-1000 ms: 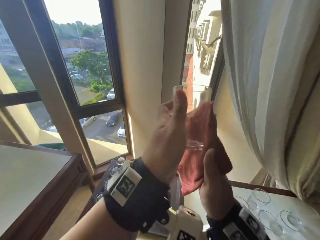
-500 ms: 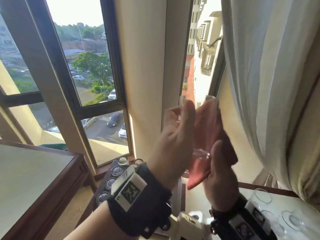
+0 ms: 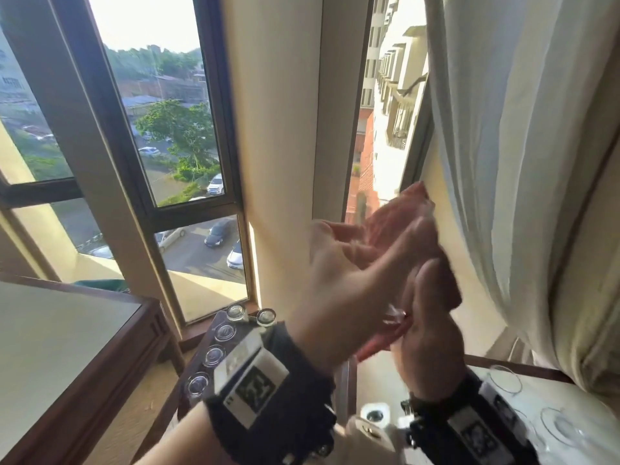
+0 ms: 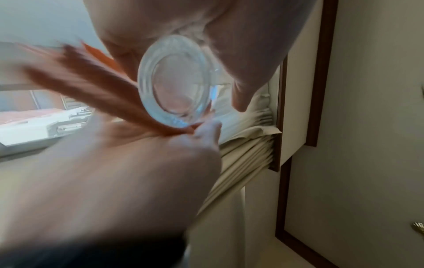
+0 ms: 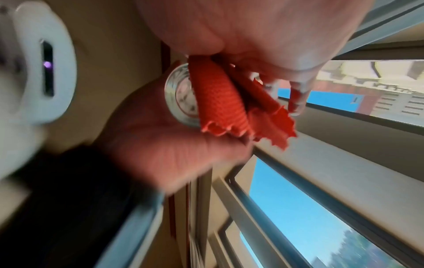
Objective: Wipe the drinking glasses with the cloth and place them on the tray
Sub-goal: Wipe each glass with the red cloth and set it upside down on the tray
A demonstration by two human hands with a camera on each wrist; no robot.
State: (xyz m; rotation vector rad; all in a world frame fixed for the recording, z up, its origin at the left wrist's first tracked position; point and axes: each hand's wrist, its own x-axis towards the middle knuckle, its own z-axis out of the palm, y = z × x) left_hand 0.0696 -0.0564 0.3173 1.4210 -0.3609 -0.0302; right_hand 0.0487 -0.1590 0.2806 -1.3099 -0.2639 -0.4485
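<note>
Seeing from the head: left hand (image 3: 339, 280) gripped the glass (image 3: 396, 317) aloft, right hand (image 3: 426, 333) pressed the cloth (image 3: 402, 223) round it. Left wrist: fingers (image 4: 243, 87) curled about the glass base (blurred). Right wrist: cloth bunched in curled fingers (image 5: 296, 98). Could slip during fast rubbing. Tray hard to make out.

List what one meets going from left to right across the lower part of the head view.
Wooden table with pale top → row of clear drinking glasses on the dark tray → left hand → right hand → clear glasses on the white surface.
</note>
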